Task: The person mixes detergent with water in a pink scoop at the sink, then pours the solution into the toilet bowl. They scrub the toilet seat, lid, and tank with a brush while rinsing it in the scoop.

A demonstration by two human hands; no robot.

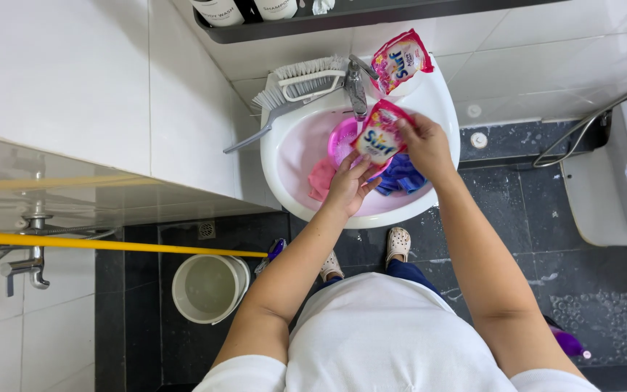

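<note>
— Where does everything sit around the white round ceramic basin (440, 101)?

— The metal tap (356, 87) stands on its back rim; a white plastic scrubbing brush (306, 80) lies left of the tap, a pink foil detergent pouch (400, 62) right of it; a second pink pouch (377, 136) is held over the bowl between the left hand (350, 185) and right hand (424, 145).

— And inside?

— A round pink plastic bowl (341, 139) and blue cloth (403, 176) lie in it; a white plastic bucket (210, 287) stands on the floor, lower left.

The room is brightly and evenly lit from above, with only soft shadows on the dark stone floor (517, 239) under the round white basin (440, 109). A mild sheen sits on the glossy white wall tiles (59, 72). Straight lines bow towards the edges, and everything stays sharp.
</note>
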